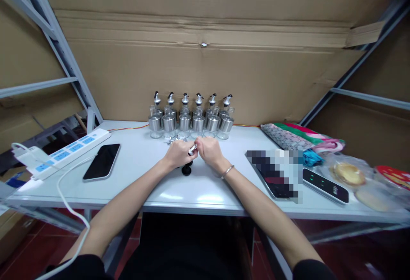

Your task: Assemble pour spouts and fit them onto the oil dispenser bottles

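My left hand point(178, 154) and right hand point(208, 149) pinched together on a small metal pourer spout point(192, 149), mid-table point(153, 186), black stopper point(186, 170) just below, six glass bottles point(191, 122) along the back edge

Brightness: even and fairly bright on the desk point(134, 186) and the cardboard wall point(205, 70); dim below the desk edge and in the upper right corner.
Light source: overhead, out of view.
Glare: two soft white patches on the desk's front edge; a dull sheen on the phone point(101, 161) screen.
Shadows: faint and short under the hands and the row of oil bottles point(191, 117).
Distortion: strong wide-angle bending; shelf frames point(60, 45) lean outward at both sides, forearms stretch toward the lower corners.
Focus: centre sharp; right edge soft, bagged food point(349, 173) smeared.
Masking: a pixelated block point(275, 171) covers an object on the right.
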Demonstrator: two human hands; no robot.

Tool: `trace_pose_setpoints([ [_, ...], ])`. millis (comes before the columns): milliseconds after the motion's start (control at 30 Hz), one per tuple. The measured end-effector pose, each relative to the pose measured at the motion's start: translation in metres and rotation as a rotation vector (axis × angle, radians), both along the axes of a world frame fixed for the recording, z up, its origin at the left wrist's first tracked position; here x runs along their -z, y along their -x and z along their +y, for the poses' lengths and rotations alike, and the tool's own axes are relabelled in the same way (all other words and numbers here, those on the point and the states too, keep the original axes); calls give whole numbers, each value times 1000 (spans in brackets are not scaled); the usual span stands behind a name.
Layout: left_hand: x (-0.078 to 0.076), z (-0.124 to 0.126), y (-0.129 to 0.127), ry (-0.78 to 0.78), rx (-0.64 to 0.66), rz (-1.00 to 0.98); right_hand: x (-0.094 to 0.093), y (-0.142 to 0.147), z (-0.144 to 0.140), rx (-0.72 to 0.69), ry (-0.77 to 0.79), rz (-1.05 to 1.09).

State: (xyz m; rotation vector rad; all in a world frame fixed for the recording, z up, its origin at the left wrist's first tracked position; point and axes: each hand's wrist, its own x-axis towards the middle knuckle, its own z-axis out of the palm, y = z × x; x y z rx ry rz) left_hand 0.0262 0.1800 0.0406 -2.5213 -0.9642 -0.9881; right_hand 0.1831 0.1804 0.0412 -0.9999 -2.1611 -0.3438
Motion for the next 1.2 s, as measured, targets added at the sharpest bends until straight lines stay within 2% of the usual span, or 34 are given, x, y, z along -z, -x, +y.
trace_pose_setpoints([
  [100,-7,0,2,-99,26,-72,-2,-4,5,0,220,274],
  [200,-14,2,9,-130,15,-168,-6,-20,18,16,369,481],
  [333,-15,6,17,-96,25,-182,0,-52,37,168,622,547],
  [433,-15,6,17,-77,28,-165,9,-63,43,208,758,521],
  [667,-17,4,16,-14,-3,-148,17,-52,40,278,808,456],
  [967,-16,5,16,32,-17,-138,18,-53,36,367,748,216],
  [1200,-15,6,17,32,0,-137,15,-53,35,374,730,138],
])
